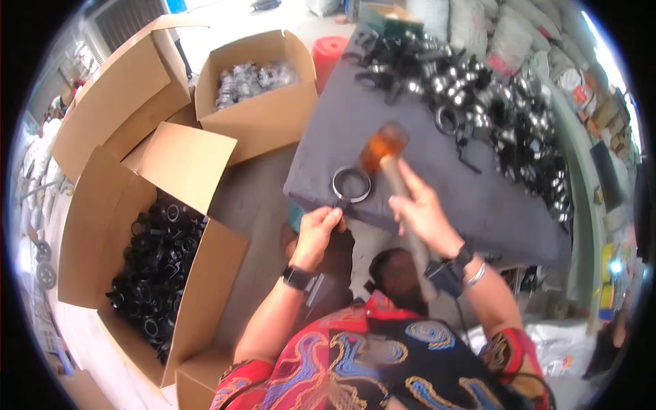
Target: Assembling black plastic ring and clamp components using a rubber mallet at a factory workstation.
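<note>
My left hand [318, 234] pinches the dark stem of a ring-shaped clamp [351, 184], a black-and-silver band lying at the near left corner of the grey-covered table [403, 198]. In my right hand [425, 213] is a mallet with an orange-brown head [384, 145] and a pale handle, its fingers closed round the handle. The mallet's head is blurred and sits just up and right of the ring; I cannot tell whether it touches the table. A large pile of similar black and silver rings [478, 102] covers the far and right side of the table.
At the left, an open cardboard box [219, 273] holds many black rings [160, 266]. Another carton [266, 123] behind it contains items in clear wrapping [253, 82]. A red roll [329, 58] stands beside the table. Stacked white sacks [512, 41] line the far right.
</note>
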Demonstrator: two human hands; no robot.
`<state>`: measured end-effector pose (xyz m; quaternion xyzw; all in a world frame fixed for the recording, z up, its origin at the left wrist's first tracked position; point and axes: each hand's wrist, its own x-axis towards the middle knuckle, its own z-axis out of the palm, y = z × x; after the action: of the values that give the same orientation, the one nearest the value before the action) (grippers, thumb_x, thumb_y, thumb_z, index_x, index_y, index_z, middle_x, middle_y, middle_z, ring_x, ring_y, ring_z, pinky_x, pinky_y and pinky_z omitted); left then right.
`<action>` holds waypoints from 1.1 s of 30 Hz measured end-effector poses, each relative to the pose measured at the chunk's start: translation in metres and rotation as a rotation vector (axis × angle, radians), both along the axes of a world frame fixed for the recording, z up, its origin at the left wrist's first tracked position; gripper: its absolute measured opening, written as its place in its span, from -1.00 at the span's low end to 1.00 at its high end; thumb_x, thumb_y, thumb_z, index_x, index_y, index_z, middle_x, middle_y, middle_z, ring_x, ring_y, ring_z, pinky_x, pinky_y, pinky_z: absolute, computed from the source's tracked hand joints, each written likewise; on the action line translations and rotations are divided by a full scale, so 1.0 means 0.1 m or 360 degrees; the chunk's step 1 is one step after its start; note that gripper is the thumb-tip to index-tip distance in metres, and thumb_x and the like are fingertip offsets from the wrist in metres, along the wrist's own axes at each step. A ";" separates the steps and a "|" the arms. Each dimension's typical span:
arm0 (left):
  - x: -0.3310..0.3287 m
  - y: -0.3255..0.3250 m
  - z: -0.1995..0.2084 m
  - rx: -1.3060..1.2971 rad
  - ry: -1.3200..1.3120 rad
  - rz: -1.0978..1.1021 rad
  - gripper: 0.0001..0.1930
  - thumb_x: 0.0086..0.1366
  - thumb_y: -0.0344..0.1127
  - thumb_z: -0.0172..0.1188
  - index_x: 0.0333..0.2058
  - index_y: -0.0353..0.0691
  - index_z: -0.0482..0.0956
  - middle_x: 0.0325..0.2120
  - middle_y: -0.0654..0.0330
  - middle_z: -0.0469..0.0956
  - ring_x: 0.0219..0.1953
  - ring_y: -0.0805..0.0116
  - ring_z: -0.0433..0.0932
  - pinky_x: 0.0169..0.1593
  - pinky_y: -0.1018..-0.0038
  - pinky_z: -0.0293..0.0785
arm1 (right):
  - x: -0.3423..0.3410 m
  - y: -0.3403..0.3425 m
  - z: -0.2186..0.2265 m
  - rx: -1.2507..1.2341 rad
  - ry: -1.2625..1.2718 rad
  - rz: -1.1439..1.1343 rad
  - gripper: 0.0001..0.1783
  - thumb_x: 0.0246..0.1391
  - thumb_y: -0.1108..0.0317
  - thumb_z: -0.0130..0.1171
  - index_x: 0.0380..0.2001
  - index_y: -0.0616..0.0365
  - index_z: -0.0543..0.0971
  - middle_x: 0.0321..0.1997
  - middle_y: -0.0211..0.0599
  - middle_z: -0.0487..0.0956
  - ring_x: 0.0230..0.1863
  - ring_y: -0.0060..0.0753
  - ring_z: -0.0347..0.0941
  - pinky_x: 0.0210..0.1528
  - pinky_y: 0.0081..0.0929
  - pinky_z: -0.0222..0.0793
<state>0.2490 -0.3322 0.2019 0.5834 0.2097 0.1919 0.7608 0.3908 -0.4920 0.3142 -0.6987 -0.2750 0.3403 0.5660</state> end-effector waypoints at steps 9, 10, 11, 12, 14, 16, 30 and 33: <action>0.02 0.04 -0.02 -0.0052 -0.0048 0.0003 -0.74 0.34 -0.28 0.10 -0.51 -0.25 0.55 -0.54 0.27 0.56 -0.43 0.51 0.47 -0.23 0.54 0.35 | -0.28 -0.29 -0.10 0.0056 -0.0137 -0.0026 -0.15 0.12 0.52 0.05 0.42 -0.05 -0.06 0.08 -0.29 0.43 -0.57 -0.72 0.32 -0.53 -0.68 0.40; 0.02 0.06 -0.04 0.0008 -0.0001 0.0011 -0.74 0.34 -0.28 0.10 -0.51 -0.25 0.56 -0.54 0.27 0.56 -0.44 0.51 0.47 -0.23 0.55 0.35 | -0.21 -0.28 -0.10 0.0066 -0.0144 -0.0019 -0.15 0.12 0.52 0.05 0.42 -0.05 -0.06 0.08 -0.29 0.43 -0.57 -0.72 0.32 -0.53 -0.68 0.40; 0.09 0.13 -0.06 0.0017 -0.0007 0.0018 -0.74 0.34 -0.28 0.10 -0.51 -0.25 0.56 -0.54 0.27 0.56 -0.44 0.51 0.47 -0.23 0.55 0.35 | -0.13 -0.28 -0.05 0.0097 -0.0115 0.0019 -0.15 0.12 0.52 0.04 0.42 -0.04 -0.08 0.07 -0.29 0.44 -0.56 -0.73 0.32 -0.54 -0.68 0.41; 0.01 0.09 -0.06 -0.0042 -0.0007 -0.0010 -0.74 0.34 -0.28 0.10 -0.51 -0.25 0.56 -0.54 0.26 0.56 -0.43 0.50 0.47 -0.23 0.55 0.35 | -0.27 -0.38 -0.01 0.0094 -0.0037 0.0029 -0.15 0.12 0.53 0.03 0.42 -0.04 -0.09 0.06 -0.30 0.45 -0.55 -0.73 0.31 -0.54 -0.69 0.41; 0.01 0.10 0.00 -0.0063 -0.0003 0.0008 -0.75 0.34 -0.28 0.10 -0.51 -0.24 0.56 -0.54 0.25 0.56 -0.41 0.48 0.48 -0.23 0.55 0.35 | -0.26 -0.42 0.18 0.0260 -0.0340 -0.0026 -0.15 0.13 0.54 0.00 0.42 0.01 -0.11 -0.01 -0.32 0.47 -0.51 -0.74 0.29 -0.56 -0.70 0.39; 0.03 0.07 0.02 -0.0105 -0.0048 0.0013 -0.75 0.34 -0.28 0.10 -0.51 -0.24 0.56 -0.53 0.25 0.56 -0.41 0.48 0.48 -0.22 0.55 0.35 | -0.34 -0.53 0.26 0.0282 -0.0474 -0.0172 -0.14 0.10 0.51 0.03 0.41 0.06 -0.10 0.07 -0.16 0.49 -0.34 -0.56 0.48 -0.34 -0.57 0.50; 0.05 0.11 -0.06 -0.0040 0.0026 -0.0006 -0.76 0.33 -0.28 0.11 -0.49 -0.26 0.58 -0.52 0.25 0.58 -0.39 0.49 0.48 -0.20 0.52 0.37 | -0.17 0.12 0.18 -0.0220 -0.1099 0.0703 -0.19 0.04 0.40 0.10 0.37 -0.03 0.07 -0.41 0.14 0.53 -0.38 0.16 0.49 -0.32 -0.13 0.38; 0.02 0.09 -0.01 -0.0114 -0.0038 -0.0011 -0.75 0.33 -0.29 0.10 -0.50 -0.25 0.58 -0.52 0.25 0.58 -0.40 0.50 0.48 -0.21 0.53 0.37 | -0.23 0.29 0.46 0.0269 -0.1453 0.0611 -0.16 0.01 0.45 0.13 0.37 -0.04 0.07 -0.41 0.08 0.55 -0.38 0.11 0.52 -0.31 -0.13 0.40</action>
<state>0.2514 -0.3234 0.2012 0.5541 0.2053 0.1887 0.7843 0.3678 -0.4632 0.3599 -0.6648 -0.6448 0.0743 0.3697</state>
